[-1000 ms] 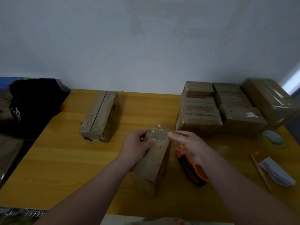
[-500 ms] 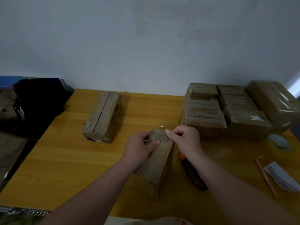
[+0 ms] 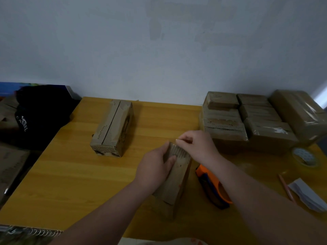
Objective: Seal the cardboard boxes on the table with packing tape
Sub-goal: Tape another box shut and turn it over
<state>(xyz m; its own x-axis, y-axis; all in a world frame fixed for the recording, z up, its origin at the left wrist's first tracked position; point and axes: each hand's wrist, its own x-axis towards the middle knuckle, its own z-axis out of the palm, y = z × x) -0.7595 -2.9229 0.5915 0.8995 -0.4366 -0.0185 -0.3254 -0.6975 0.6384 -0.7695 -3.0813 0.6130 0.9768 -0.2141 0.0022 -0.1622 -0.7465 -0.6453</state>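
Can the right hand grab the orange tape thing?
Probably yes. The orange tape dispenser lies beside the box, under the right forearm, nothing on it. But the right hand is pinching the tape end on the box, so it must let go first.

— The table [image 3: 70,174]?
— Wood grain, smooth, slight sheen.
— The box [image 3: 177,183]?
— Matt brown cardboard, corrugated rough edge. The stacked boxes [image 3: 224,124] carry glossy clear tape [image 3: 281,130]; the dispenser [image 3: 209,178] looks orange plastic.

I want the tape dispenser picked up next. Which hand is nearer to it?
Right. The right hand pinches at the top of the box, just beside the tape dispenser; the left hand grips the box on its other side.
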